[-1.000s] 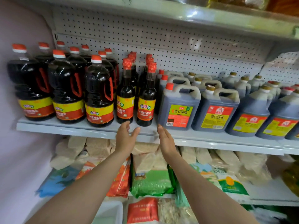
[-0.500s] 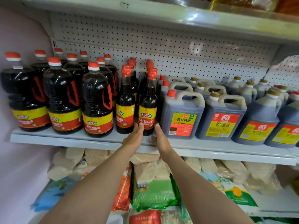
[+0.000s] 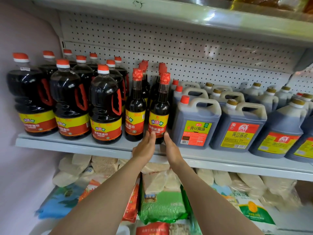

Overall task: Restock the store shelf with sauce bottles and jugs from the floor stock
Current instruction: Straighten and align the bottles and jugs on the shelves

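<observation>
Both hands at base of 1 slim sauce bottle, front of shelf.

Left hand (image 3: 145, 146) and right hand (image 3: 171, 148) flank the slim bottle (image 3: 159, 114), fingers straight, tips touching its lower label; neither hand curls round it. Bottle upright on grey metal shelf (image 3: 67, 145): dark glossy body, red cap, between its twin slim bottle (image 3: 135, 109) and a translucent handled jug (image 3: 194, 122).

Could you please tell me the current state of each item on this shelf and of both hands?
Slim bottle: upright, capped, at shelf front, between both hands.
Left hand: fingers straight, touching the bottle's base.
Right hand: fingers straight, at the bottle's base.
Large bottles: upright, capped.
Jugs: upright, capped.
Shelf: stocked.
</observation>
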Action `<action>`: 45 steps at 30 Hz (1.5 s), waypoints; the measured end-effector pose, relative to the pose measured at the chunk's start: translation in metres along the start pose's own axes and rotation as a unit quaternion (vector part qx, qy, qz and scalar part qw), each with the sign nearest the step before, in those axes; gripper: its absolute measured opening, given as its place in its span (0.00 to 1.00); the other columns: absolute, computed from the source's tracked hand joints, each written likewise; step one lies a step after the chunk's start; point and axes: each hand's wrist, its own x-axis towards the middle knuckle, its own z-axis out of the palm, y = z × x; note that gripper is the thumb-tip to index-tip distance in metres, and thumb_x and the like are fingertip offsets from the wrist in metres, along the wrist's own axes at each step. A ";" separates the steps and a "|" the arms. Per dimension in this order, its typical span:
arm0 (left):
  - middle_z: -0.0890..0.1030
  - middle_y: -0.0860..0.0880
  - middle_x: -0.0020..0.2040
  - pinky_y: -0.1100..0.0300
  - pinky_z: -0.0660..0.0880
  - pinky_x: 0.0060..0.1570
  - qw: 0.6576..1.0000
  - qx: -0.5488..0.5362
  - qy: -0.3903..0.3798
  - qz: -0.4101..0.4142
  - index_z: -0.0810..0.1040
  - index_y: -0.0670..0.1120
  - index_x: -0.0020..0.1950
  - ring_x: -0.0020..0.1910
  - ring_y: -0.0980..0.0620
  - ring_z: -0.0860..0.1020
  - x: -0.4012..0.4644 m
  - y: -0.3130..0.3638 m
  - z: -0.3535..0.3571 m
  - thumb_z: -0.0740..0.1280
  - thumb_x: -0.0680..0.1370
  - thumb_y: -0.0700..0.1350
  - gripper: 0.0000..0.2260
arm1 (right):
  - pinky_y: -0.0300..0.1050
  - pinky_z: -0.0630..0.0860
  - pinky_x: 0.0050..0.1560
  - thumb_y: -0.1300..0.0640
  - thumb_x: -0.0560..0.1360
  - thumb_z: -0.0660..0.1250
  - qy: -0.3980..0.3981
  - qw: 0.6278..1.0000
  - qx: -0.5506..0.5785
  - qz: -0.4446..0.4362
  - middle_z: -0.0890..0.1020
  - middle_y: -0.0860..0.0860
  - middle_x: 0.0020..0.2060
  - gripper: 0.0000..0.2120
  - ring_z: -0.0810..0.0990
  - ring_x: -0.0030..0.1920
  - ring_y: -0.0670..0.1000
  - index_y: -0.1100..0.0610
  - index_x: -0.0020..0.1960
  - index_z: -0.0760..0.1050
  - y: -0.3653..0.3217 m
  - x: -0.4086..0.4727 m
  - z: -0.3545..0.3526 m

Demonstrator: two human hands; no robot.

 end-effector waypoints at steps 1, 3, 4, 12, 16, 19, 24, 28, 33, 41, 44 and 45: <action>0.55 0.50 0.81 0.44 0.48 0.75 1.000 0.001 0.002 0.003 0.49 0.55 0.82 0.80 0.45 0.54 0.000 -0.001 0.000 0.41 0.82 0.64 0.29 | 0.47 0.60 0.77 0.28 0.77 0.55 -0.002 1.000 -0.003 -0.001 0.70 0.43 0.74 0.35 0.66 0.74 0.42 0.45 0.77 0.66 0.000 -0.001 0.000; 0.55 0.50 0.81 0.44 0.48 0.75 1.000 0.004 0.008 0.009 0.49 0.55 0.82 0.79 0.46 0.54 0.000 -0.002 0.001 0.41 0.82 0.64 0.29 | 0.49 0.60 0.78 0.24 0.73 0.56 -0.002 1.000 -0.007 -0.002 0.70 0.42 0.75 0.39 0.66 0.74 0.42 0.43 0.77 0.66 0.000 -0.001 0.000; 0.55 0.50 0.81 0.44 0.48 0.75 1.000 0.003 0.008 0.008 0.49 0.55 0.82 0.79 0.46 0.55 0.000 -0.001 0.001 0.41 0.82 0.64 0.29 | 0.48 0.60 0.78 0.25 0.74 0.56 -0.002 1.000 -0.006 -0.005 0.70 0.41 0.74 0.37 0.66 0.74 0.42 0.43 0.77 0.66 0.000 -0.002 0.000; 0.58 0.49 0.80 0.41 0.54 0.76 0.999 -0.038 0.000 -0.011 0.50 0.58 0.81 0.79 0.43 0.57 -0.010 0.006 -0.004 0.43 0.80 0.69 0.32 | 0.51 0.61 0.77 0.31 0.78 0.55 0.004 0.999 -0.046 -0.012 0.69 0.43 0.75 0.31 0.66 0.75 0.46 0.42 0.78 0.64 -0.007 -0.007 -0.003; 0.61 0.50 0.79 0.42 0.62 0.73 0.997 -0.080 -0.001 -0.008 0.52 0.59 0.81 0.77 0.43 0.62 -0.019 0.007 -0.009 0.51 0.77 0.72 0.35 | 0.47 0.66 0.72 0.44 0.82 0.60 0.014 0.995 -0.101 -0.006 0.73 0.48 0.72 0.25 0.70 0.73 0.51 0.48 0.78 0.66 -0.016 -0.019 -0.011; 0.62 0.51 0.79 0.42 0.66 0.71 0.995 -0.099 0.015 -0.023 0.55 0.60 0.80 0.76 0.45 0.64 -0.039 0.006 -0.010 0.59 0.73 0.73 0.38 | 0.43 0.69 0.65 0.48 0.81 0.64 0.025 0.992 -0.124 -0.007 0.75 0.51 0.71 0.24 0.73 0.71 0.52 0.50 0.76 0.69 -0.019 -0.040 -0.023; 0.64 0.48 0.78 0.49 0.66 0.71 0.994 -0.084 0.061 -0.040 0.61 0.54 0.78 0.75 0.46 0.65 -0.080 0.007 -0.004 0.68 0.77 0.59 0.32 | 0.48 0.73 0.67 0.47 0.78 0.69 0.037 0.985 -0.171 0.007 0.80 0.55 0.65 0.21 0.78 0.64 0.52 0.47 0.70 0.75 -0.024 -0.079 -0.057; 0.69 0.44 0.73 0.50 0.72 0.65 0.991 -0.110 0.066 -0.045 0.67 0.52 0.75 0.70 0.45 0.70 -0.116 0.006 0.004 0.74 0.75 0.51 0.31 | 0.47 0.72 0.67 0.48 0.76 0.72 0.026 0.976 -0.212 0.034 0.79 0.55 0.65 0.25 0.77 0.65 0.53 0.49 0.72 0.74 -0.026 -0.111 -0.082; 0.71 0.44 0.71 0.48 0.74 0.63 0.990 -0.119 0.064 -0.051 0.68 0.48 0.74 0.66 0.43 0.73 -0.158 0.011 0.016 0.76 0.73 0.46 0.32 | 0.44 0.72 0.65 0.51 0.74 0.74 0.009 0.969 -0.242 0.054 0.79 0.54 0.61 0.29 0.77 0.64 0.53 0.54 0.73 0.72 -0.024 -0.149 -0.108; 0.72 0.45 0.71 0.51 0.73 0.63 0.991 -0.120 0.049 -0.034 0.70 0.48 0.73 0.63 0.44 0.73 -0.203 0.028 0.033 0.77 0.73 0.46 0.31 | 0.47 0.76 0.58 0.45 0.71 0.74 0.039 0.956 -0.286 0.057 0.81 0.50 0.57 0.21 0.79 0.58 0.53 0.54 0.59 0.80 -0.032 -0.203 -0.145; 0.73 0.46 0.71 0.55 0.72 0.60 0.993 -0.112 0.035 -0.016 0.69 0.47 0.73 0.65 0.45 0.74 -0.218 0.032 0.041 0.76 0.73 0.44 0.31 | 0.46 0.73 0.63 0.51 0.73 0.74 0.050 0.955 -0.289 0.046 0.80 0.52 0.63 0.24 0.77 0.64 0.53 0.54 0.68 0.78 -0.032 -0.227 -0.159; 0.73 0.45 0.71 0.56 0.71 0.59 0.994 -0.105 0.033 -0.008 0.70 0.46 0.73 0.65 0.45 0.74 -0.225 0.033 0.043 0.76 0.73 0.43 0.30 | 0.46 0.72 0.65 0.52 0.74 0.73 0.051 0.953 -0.295 0.045 0.78 0.52 0.67 0.25 0.75 0.67 0.54 0.55 0.70 0.76 -0.031 -0.235 -0.162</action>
